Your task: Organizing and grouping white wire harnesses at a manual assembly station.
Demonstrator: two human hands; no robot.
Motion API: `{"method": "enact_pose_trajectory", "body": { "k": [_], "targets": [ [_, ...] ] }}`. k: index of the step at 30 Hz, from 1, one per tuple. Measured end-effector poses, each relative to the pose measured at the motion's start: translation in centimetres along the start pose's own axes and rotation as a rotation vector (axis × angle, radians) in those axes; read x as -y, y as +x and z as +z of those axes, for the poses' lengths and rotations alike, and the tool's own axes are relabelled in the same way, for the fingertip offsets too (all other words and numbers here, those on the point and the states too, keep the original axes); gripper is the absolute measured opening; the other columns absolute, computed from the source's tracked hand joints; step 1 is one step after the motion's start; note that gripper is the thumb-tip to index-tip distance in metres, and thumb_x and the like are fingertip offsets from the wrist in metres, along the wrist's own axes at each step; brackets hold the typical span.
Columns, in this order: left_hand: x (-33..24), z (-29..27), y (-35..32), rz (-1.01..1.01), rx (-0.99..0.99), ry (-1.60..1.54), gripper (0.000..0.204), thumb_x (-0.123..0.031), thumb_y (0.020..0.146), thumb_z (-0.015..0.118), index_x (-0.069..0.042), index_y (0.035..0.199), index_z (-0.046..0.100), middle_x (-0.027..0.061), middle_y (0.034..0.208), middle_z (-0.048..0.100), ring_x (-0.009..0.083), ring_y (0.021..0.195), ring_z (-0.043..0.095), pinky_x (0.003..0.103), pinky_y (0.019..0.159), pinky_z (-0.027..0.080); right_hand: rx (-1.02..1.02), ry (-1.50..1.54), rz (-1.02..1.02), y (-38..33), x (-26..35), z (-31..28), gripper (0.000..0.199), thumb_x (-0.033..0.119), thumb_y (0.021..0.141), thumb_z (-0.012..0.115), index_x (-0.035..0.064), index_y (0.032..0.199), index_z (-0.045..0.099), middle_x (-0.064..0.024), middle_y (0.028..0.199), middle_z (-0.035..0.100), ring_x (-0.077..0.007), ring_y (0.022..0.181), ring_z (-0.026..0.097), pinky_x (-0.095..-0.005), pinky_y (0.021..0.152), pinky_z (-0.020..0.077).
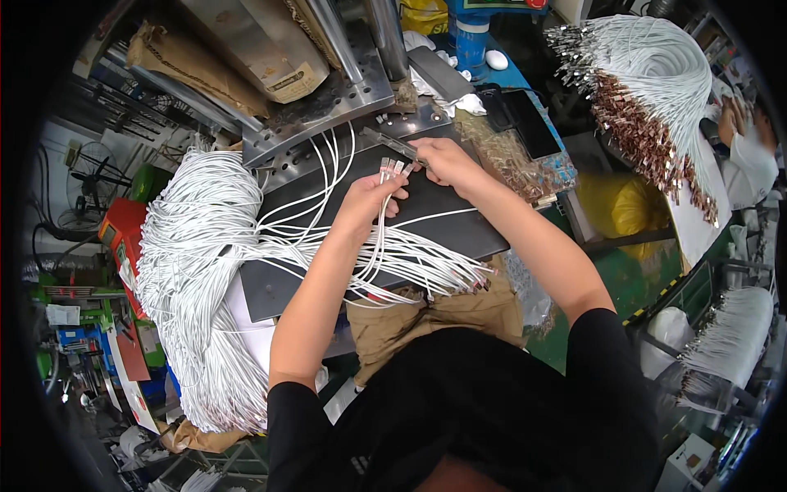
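My left hand (371, 197) is closed on several thin white cables (382, 238), their clear-tipped plug ends (392, 166) fanned out above the fingers. My right hand (447, 164) is closed around a slim grey metal tool (393, 145) that points up and left, just beyond the plugs; its exact kind is too small to tell. The fingertips of both hands nearly meet at the plugs. Below the left hand, more loose white cables (410, 258) lie across a dark board (279, 287), their ends toward my lap.
A large bundle of white cables (197, 221) hangs at the left. A steel machine with posts (328, 37) stands ahead. To the right are a phone-like black slab (531, 123) and a heap of small brownish pieces (500, 156). Another cable coil (656, 57) lies far right, beside another person's hand (738, 119).
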State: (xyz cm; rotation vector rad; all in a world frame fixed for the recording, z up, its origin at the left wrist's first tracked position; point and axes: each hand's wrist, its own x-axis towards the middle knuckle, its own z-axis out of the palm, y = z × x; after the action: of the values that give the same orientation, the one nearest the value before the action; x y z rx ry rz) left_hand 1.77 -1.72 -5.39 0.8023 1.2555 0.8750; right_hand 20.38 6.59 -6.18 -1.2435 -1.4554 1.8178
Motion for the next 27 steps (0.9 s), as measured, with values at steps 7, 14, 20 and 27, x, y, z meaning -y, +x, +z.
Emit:
{"method": "enact_pose_trajectory", "body": {
  "k": [7,14,20,27],
  "targets": [
    [0.2,0.2,0.3,-0.015,0.053,0.054,0.023,-0.025,0.096,0.068,-0.003,0.105,0.071,0.0023,0.086,0.069,0.0106,0.073,0.065,0.023,0.070,0.050,-0.144,-0.258,-0.366,-0.1,-2.0,1.1,0.040,0.024,0.095,0.046,0.0061,0.119,0.072,-0.0068,0.082,0.069,-0.0137,0.062,0.059,-0.0318,0.056,0.0460],
    [0.5,0.0,0.1,-0.021,0.019,0.030,0.023,-0.025,0.096,0.068,-0.004,0.105,0.071,0.0010,0.085,0.069,0.0094,0.073,0.065,0.022,0.070,0.050,-0.074,-0.240,-0.180,0.2,-1.8,0.6,0.042,0.026,0.094,0.045,0.0068,0.122,0.070,-0.0162,0.099,0.074,-0.0263,0.086,0.070,-0.0356,0.082,0.0521],
    [0.1,0.3,0.0,-0.001,0.055,0.017,0.025,-0.027,0.094,0.070,-0.003,0.103,0.070,0.0039,0.086,0.069,0.0114,0.074,0.066,0.024,0.069,0.051,-0.113,-0.324,-0.403,0.7,-3.1,0.7,0.041,0.024,0.090,0.053,0.0045,0.122,0.069,-0.0143,0.095,0.074,-0.0250,0.081,0.069,-0.0352,0.079,0.0522],
    [1.2,-2.0,0.6,0.015,0.009,0.223,0.022,-0.025,0.093,0.072,-0.003,0.095,0.070,0.0024,0.079,0.069,0.0105,0.069,0.064,0.024,0.065,0.051,0.047,-0.166,-0.221,0.4,-1.5,-0.9,0.045,0.027,0.082,0.066,0.0029,0.120,0.068,-0.0139,0.092,0.074,-0.0247,0.081,0.070,-0.0346,0.078,0.0523]
  ]
}}
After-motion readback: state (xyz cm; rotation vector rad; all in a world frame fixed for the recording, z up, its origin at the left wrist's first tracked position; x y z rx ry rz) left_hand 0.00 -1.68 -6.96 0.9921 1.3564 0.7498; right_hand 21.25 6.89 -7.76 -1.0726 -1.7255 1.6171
